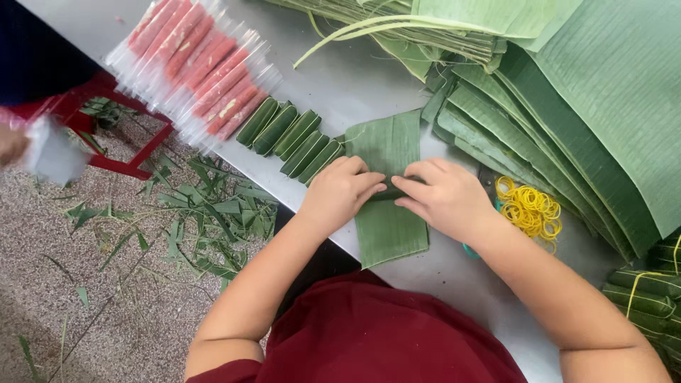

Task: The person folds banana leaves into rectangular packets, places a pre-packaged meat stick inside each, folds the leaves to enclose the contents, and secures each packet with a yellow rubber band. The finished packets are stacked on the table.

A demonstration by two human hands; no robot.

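Head view: your left hand [339,193] and right hand [445,196] both rest on a flat green banana-leaf strip [386,186] lying on the grey metal table [340,85] near its front edge. Fingertips of both hands meet at the strip's middle, pressing a fold down; whether anything is pinched inside, cannot tell. Rolled green leaf parcels [291,136] lie just left; yellow rubber bands [530,208] just right.

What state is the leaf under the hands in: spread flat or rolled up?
Partly folded. The leaf lies flat at both ends, but both hands, left and right, press a fold across its middle.
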